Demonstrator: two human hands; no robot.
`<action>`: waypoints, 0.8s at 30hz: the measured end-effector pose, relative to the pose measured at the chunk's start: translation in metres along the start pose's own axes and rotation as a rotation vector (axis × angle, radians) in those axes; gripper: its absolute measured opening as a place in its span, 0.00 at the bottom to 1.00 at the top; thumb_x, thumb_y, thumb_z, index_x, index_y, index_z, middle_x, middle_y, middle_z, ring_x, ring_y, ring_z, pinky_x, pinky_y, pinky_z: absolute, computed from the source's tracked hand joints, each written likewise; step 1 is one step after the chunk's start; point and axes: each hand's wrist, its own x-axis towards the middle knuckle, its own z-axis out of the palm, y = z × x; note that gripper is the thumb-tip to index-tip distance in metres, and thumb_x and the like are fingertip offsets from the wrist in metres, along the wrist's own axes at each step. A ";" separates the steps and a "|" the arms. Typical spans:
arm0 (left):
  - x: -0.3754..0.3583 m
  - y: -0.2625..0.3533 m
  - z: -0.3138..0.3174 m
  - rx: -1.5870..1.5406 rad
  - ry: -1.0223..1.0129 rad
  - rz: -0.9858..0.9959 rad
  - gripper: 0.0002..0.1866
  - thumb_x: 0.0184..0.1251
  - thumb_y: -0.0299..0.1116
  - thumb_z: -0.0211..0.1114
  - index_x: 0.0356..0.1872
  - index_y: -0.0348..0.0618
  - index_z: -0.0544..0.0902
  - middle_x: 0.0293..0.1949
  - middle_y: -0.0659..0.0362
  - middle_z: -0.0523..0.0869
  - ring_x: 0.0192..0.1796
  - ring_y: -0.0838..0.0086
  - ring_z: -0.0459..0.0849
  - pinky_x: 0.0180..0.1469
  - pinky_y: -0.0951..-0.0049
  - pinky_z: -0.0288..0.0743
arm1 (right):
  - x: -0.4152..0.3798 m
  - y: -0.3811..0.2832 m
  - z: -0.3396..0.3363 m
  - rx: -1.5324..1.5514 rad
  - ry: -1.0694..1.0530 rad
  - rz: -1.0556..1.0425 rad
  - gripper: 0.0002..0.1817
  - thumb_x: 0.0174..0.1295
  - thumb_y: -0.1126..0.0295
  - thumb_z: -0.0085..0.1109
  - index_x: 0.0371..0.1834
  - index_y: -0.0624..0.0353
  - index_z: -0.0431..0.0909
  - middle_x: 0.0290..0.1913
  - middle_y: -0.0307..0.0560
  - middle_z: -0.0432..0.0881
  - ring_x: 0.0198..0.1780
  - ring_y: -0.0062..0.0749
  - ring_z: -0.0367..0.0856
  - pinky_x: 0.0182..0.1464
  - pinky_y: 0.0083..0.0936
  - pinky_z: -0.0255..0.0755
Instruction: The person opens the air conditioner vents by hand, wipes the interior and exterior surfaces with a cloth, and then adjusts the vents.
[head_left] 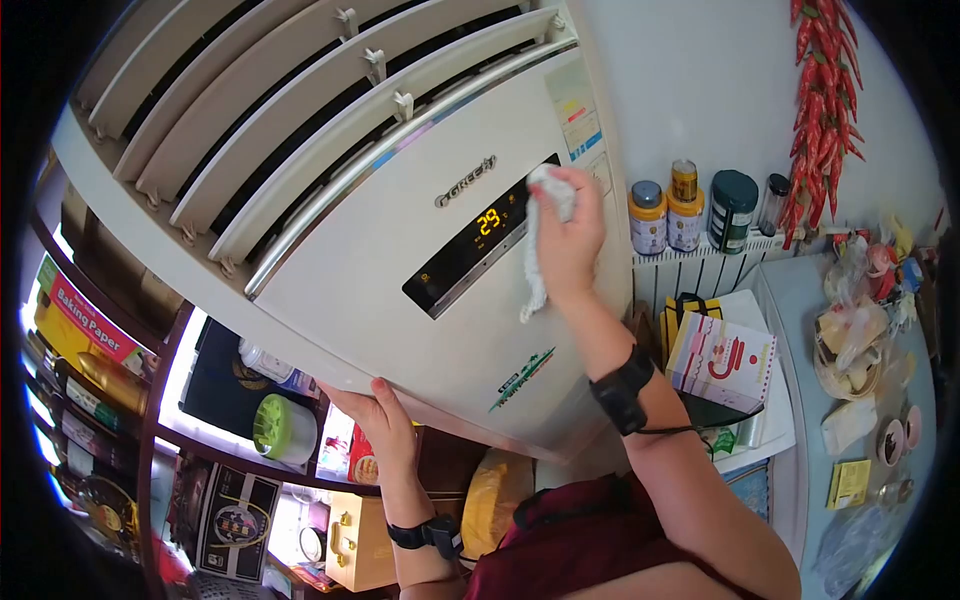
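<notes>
A tall white Gree air conditioner (400, 350) fills the middle of the head view, its slatted vents at the upper left. Its dark display panel (475, 240) glows with the number 29. My right hand (572, 235) is closed around a white cloth (535, 265), pressed on the front by the right end of the panel; part of the cloth hangs down. Lower on the left, my left hand (385, 425) rests against the unit's side edge, fingers extended and holding nothing visible. Both wrists wear black bands.
Shelves with a baking paper box (95, 325), bottles and a green-lidded tub (283, 428) stand at left. Several jars line a white radiator (650, 275) on the right. Red chillies (825, 100) hang on the wall. Bags and bowls cover a pale surface (790, 310).
</notes>
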 end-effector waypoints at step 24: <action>-0.002 -0.002 -0.001 -0.084 -0.060 -0.069 0.44 0.77 0.53 0.45 0.74 0.29 0.35 0.75 0.36 0.40 0.78 0.48 0.42 0.76 0.54 0.37 | -0.036 0.067 -0.030 -0.182 0.170 0.325 0.14 0.64 0.70 0.60 0.51 0.61 0.72 0.49 0.53 0.76 0.54 0.45 0.74 0.61 0.34 0.64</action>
